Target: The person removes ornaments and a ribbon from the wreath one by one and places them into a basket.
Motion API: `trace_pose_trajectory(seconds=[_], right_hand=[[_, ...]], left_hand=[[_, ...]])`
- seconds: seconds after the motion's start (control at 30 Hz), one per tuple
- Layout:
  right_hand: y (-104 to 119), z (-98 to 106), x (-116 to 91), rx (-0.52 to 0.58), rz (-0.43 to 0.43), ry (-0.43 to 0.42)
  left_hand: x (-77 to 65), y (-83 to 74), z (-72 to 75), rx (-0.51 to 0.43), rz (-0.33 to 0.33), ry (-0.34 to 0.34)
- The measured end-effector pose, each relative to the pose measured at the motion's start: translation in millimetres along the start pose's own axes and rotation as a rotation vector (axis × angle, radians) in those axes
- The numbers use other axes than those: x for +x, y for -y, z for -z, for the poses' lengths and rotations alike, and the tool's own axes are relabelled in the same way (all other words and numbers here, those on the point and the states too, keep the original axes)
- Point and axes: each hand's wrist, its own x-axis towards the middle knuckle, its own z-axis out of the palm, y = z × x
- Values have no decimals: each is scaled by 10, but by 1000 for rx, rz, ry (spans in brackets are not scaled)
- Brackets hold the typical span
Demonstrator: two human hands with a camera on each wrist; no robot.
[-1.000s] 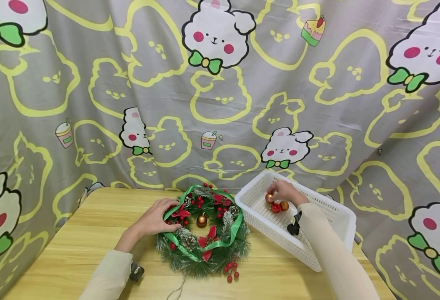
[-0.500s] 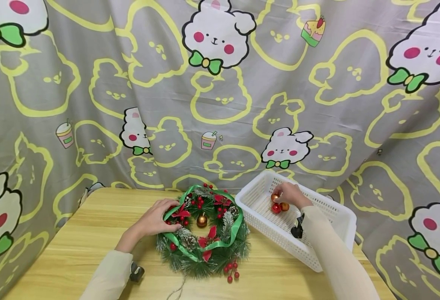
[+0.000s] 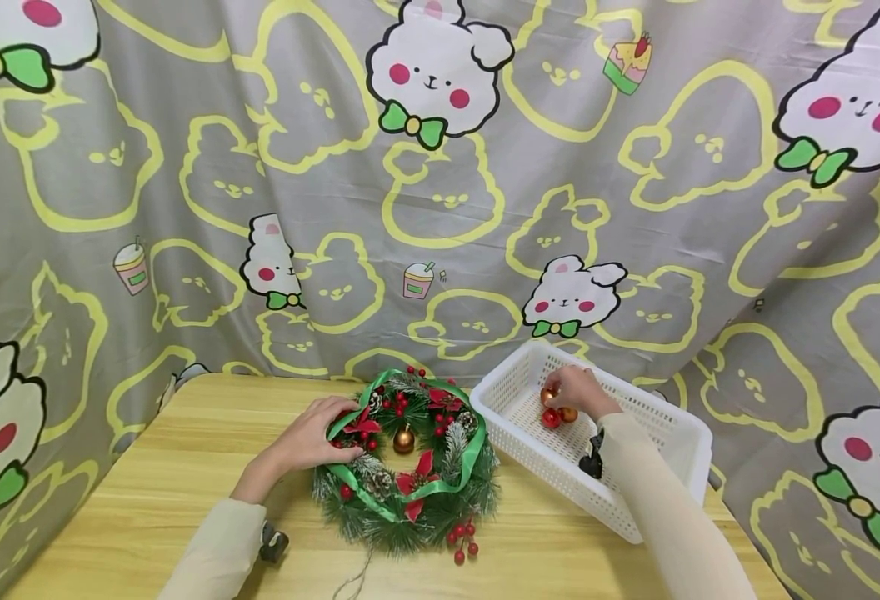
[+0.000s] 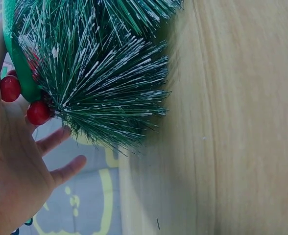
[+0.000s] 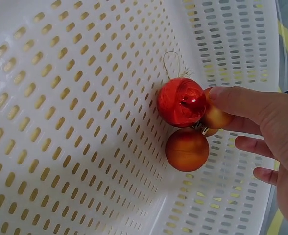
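In the head view, a green Christmas wreath (image 3: 357, 525) with red poinsettias, berries, pinecones and green ribbon lies on the table. My left hand (image 3: 308, 439) rests on its left side; in the left wrist view its lower fingers (image 4: 68, 170) are fairly straight beside the pine needles. A gold bauble (image 3: 404, 440) sits in the wreath's middle. Inside the white basket (image 3: 515, 442), my right hand (image 3: 584, 389) pinches an orange-gold bauble (image 5: 217, 116) between thumb and fingers. Against it sit a shiny red bauble (image 5: 179, 102) with a string loop and a matte orange bauble (image 5: 187, 150).
A sprig of red berries (image 3: 461, 542) lies at the wreath's front right. A thin string (image 3: 357, 579) trails toward the table's near edge. Behind the wooden table (image 3: 147, 492) hangs a grey patterned curtain (image 3: 320, 208).
My right hand has shifted slightly right within the basket, with the pinched bauble now close against the other two. The left hand and the wreath have stayed in place.
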Motion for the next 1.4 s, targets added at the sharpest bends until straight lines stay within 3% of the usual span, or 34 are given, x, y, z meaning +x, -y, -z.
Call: trace_pose_trajectory(seconds=[0.7, 1.17, 1.4], right_hand=[[5, -84, -99, -172, 59, -92], [-9, -25, -91, -183, 14, -104], [70, 84, -74, -160, 44, -162]], left_hand=[[4, 51, -22, 0, -1, -3], [4, 36, -18, 0, -1, -3], [5, 46, -20, -1, -5, -2]])
